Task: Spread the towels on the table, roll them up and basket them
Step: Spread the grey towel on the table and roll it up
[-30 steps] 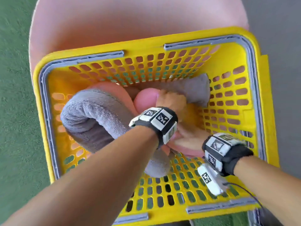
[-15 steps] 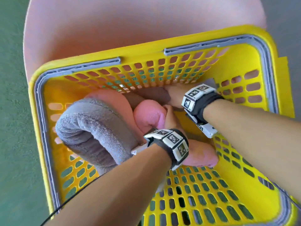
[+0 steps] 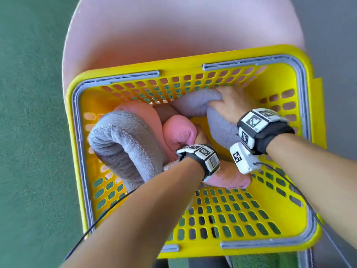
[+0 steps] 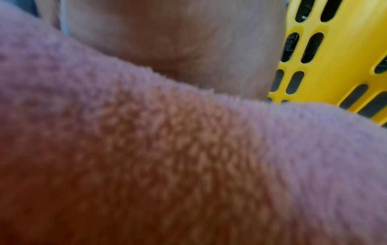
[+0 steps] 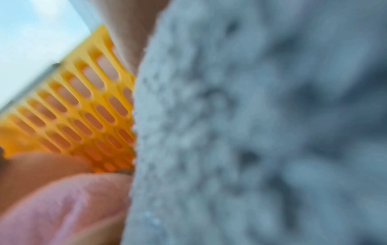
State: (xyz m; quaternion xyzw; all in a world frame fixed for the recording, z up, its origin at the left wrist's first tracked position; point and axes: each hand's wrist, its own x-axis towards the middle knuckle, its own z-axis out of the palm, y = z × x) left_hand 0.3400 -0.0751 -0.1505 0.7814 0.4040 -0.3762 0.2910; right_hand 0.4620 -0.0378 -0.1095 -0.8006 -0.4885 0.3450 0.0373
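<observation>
Right hand (image 3: 230, 105) clutches the grey towel (image 3: 201, 104) inside the basket (image 3: 173, 63); left hand (image 3: 201, 139), grip hidden, against the pink roll (image 3: 178, 130). Yank carelessly and rolls could unravel.

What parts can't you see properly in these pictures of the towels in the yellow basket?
- Left hand: in the head view, its fingers are buried between the pink towel and the wrist band, so its grip cannot be told.
- Left wrist view: blurred pink pile fills it; no fingers clear.
- Right wrist view: the grey towel fills most of it, blurred.
- Basket: floor under the towels hidden; near-right corner cut by the picture's edge.
</observation>
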